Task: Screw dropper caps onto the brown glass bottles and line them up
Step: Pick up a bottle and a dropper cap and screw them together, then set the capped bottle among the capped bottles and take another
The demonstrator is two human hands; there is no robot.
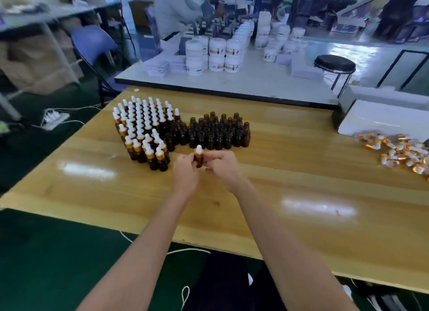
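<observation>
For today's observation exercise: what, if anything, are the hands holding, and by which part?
A small brown glass bottle with white dropper cap; left hand and right hand pinch its body from opposite sides.

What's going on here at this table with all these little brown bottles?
A person is capping dropper bottles at a wooden table. The left hand and right hand both grip one brown bottle, which has a white dropper cap on it. Behind and to the left stands a block of capped bottles. Right beside it is a cluster of uncapped bottles. A pile of loose caps lies near the table's right edge.
</observation>
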